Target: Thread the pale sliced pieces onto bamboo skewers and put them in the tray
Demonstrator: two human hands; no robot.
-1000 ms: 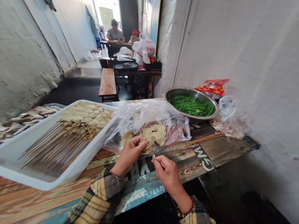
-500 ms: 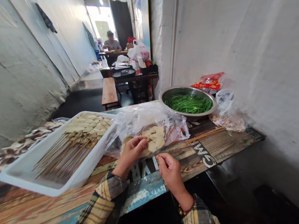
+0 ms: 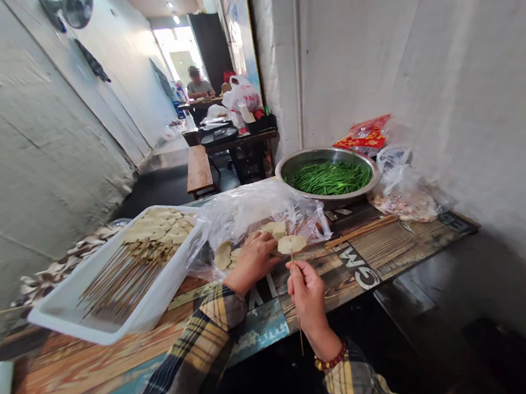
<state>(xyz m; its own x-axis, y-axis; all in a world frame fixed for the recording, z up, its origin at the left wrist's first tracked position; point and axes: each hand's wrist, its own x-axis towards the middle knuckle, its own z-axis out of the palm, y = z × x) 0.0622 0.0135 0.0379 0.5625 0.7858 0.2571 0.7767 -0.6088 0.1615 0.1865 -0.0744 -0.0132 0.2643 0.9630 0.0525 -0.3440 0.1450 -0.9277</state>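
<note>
My right hand is closed around a thin wooden skewer, its lower end pointing down past the table's front edge. One pale, flat, round slice is threaded on the skewer's upper end. Just to the left, my left hand lies palm down over loose slices of the same kind, its fingers bent and apart from the skewer; the fingertips are partly hidden. The slices rest on a clear plastic bag.
A white plastic tray at left holds rows of skewered slices. Behind the bag stands a metal basin of green stalks. Beside it are a tied plastic bag and loose skewers. A person sits far back.
A slice is now on the skewer's tip, and the right hand has raised the skewer upright. My left hand has shifted right and turned palm down over the slices.
</note>
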